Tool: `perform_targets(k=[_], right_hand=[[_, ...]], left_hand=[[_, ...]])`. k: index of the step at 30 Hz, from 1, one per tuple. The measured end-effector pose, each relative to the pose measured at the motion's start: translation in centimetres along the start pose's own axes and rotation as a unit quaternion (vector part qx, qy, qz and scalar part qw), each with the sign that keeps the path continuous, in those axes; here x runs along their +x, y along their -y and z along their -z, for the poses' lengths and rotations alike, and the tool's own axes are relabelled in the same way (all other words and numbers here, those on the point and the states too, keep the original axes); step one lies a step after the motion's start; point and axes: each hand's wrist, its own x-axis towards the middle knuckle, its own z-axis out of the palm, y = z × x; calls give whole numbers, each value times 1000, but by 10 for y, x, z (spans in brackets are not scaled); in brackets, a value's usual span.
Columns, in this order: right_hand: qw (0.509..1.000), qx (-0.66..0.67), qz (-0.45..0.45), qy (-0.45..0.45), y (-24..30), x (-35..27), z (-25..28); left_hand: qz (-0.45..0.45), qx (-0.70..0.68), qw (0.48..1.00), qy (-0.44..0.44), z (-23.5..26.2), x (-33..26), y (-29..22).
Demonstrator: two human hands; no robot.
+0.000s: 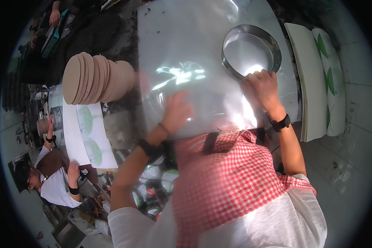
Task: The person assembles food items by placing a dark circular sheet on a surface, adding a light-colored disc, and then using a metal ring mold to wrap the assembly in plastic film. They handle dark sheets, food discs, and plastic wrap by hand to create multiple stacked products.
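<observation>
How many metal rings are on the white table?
1. The metal ring stands on the clear film, at the table's far right, touching the right hand. No other ring shows.

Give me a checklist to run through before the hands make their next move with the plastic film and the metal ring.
1. Left hand flat on the clear plastic film: ok.
2. Right hand at the near rim of the metal ring: ok, fingers touch it.
3. Ring sitting on the film: ok.
4. Film smooth: not ok, wrinkles show near the middle.
5. Film's near edge aligned: cannot tell, the checked apron hides it.
6. Stack of round discs apart from the film: ok.
</observation>
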Motion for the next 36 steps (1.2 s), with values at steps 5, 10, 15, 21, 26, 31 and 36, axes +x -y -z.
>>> perform_targets(k=[5,10,15,21,26,31,36], right_hand=[[1000,15,-4,15,-1,1,5],[1000,16,-4,13,-4,0,4],[999,34,3,2,-4,-1,-1],[999,34,-11,-4,-3,-3,2],[994,105,7,-3,-17,-3,23],[819,543,145,115,-16,8,135],[766,534,292,210,26,29,111]], left_hand=[[75,-215,965,131,46,41,-4],[54,74,995,34,63,79,-50],[-29,-11,982,185,50,72,-17],[49,68,967,240,37,88,-31],[-70,14,976,206,47,84,-38],[-85,-40,989,116,27,75,19],[-43,-93,994,34,160,151,-80]])
